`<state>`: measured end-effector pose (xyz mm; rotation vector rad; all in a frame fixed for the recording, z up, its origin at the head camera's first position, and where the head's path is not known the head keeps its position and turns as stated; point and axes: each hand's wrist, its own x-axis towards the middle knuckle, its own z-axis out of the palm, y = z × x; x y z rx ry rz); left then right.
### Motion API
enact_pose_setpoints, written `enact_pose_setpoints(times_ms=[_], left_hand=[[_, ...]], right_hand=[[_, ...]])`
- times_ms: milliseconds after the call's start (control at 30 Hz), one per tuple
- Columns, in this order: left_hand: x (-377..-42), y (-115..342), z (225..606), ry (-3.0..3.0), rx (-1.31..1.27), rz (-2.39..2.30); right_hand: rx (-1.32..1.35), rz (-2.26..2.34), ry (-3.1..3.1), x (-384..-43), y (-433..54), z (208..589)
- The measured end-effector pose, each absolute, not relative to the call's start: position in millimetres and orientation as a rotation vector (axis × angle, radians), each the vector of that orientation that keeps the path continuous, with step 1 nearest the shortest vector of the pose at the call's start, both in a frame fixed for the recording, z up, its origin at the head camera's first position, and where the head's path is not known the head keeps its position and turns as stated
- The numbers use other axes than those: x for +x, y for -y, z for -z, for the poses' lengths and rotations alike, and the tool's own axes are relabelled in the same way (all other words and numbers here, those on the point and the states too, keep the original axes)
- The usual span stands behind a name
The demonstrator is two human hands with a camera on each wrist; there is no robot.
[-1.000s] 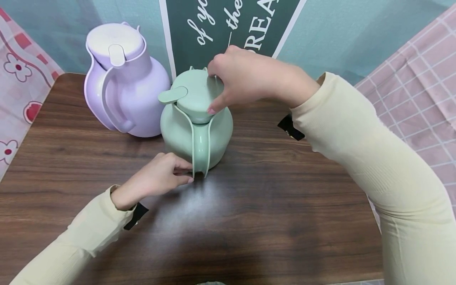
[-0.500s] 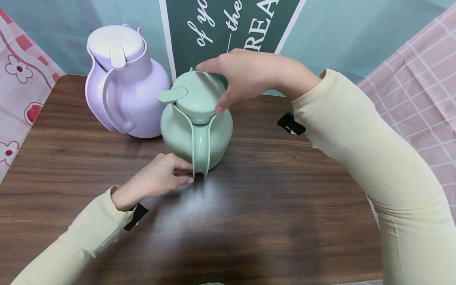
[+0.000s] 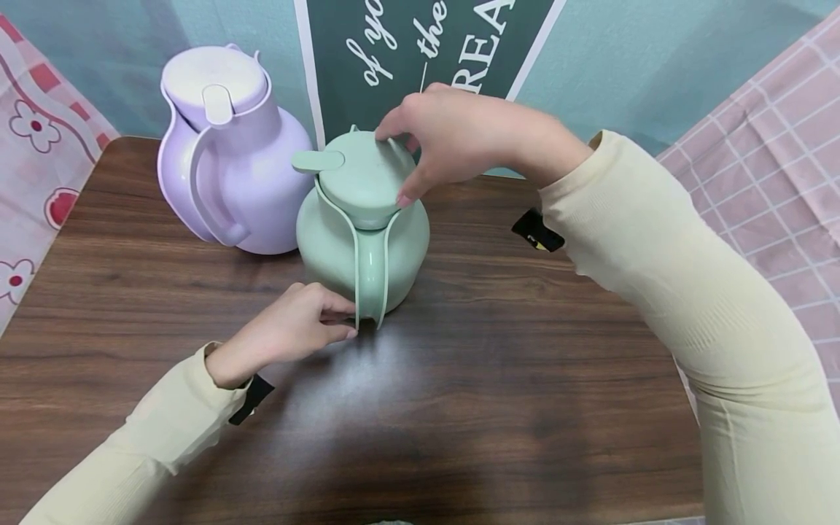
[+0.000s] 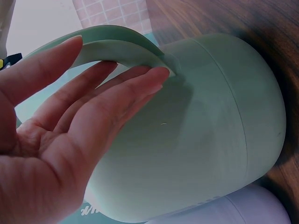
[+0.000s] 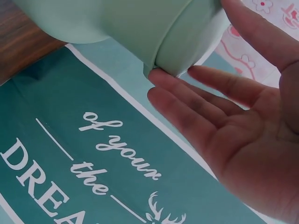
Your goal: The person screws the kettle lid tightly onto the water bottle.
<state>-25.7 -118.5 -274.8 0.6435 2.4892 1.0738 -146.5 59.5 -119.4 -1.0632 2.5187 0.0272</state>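
Note:
A pale green thermos jug (image 3: pixel 328 240) stands upright on the wooden table, its handle (image 3: pixel 372 273) facing me. On top sits its round green lid (image 3: pixel 364 171), with a flat tab (image 3: pixel 315 160) pointing left. My right hand (image 3: pixel 462 135) holds the lid from the right, thumb at its near edge and fingers around the far side. At the lower end of the handle, my left hand (image 3: pixel 289 321) has its fingers behind it and its thumb at the outer edge. The right wrist view shows fingertips (image 5: pixel 161 77) at the lid's rim.
A lilac thermos jug (image 3: pixel 278 168) stands close to the left of the green one. Behind hangs a blue-green cloth (image 3: pixel 610 80) with a lettered dark panel (image 3: pixel 348 95). Pink patterned cloths border the wooden table (image 3: pixel 499 379) on both sides.
My right hand loosens, reaches its fingers further over the lid, then grips it again. The lid has turned a little clockwise, its tab swinging away from me. My left hand stays put.

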Motion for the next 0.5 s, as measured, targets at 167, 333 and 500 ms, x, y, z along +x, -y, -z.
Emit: enact_pose_setpoints(times_ms=[167,333,500], left_hand=[[-25,118,275,-2.485,0.638,-1.074],[-25,118,274,-2.484,0.631,-1.070],[-25,118,275,-2.482,0.631,-1.073]], right_hand=[[-1.160,-0.026,-2.602,-147,-58,129],[-1.107,-0.088,-2.655,-152,-57,137],[-1.076,-0.112,-2.615,-149,-55,131]])
